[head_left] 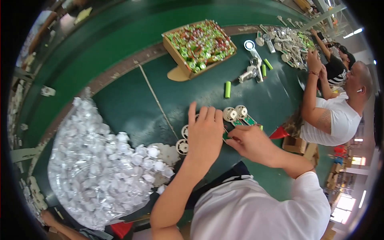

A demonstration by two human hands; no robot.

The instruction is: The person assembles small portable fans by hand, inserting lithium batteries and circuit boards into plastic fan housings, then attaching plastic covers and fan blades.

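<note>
White round parts (pixel 230 115) with green boards (pixel 249 120) lie on the dark green tabletop (pixel 124 94), just beyond the right hand (pixel 253 144), its fingertips drawn narrow, contents unclear. Left hand (pixel 205 134), fingers mostly straight, partly hides white wheel-like pieces (pixel 183 147); can't tell its grip. Farther out: green cylinder (pixel 227 89), carton (pixel 175 53), clear bag (pixel 86 160).

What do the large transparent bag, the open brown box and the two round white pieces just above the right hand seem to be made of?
Large transparent bag: probably thin glossy plastic film, as it wrinkles and glints.
Open brown box: likely matt cardboard, from its plain tan walls and flap.
Two round white pieces: perhaps smooth moulded plastic, from their even colour and clean rims.
</note>
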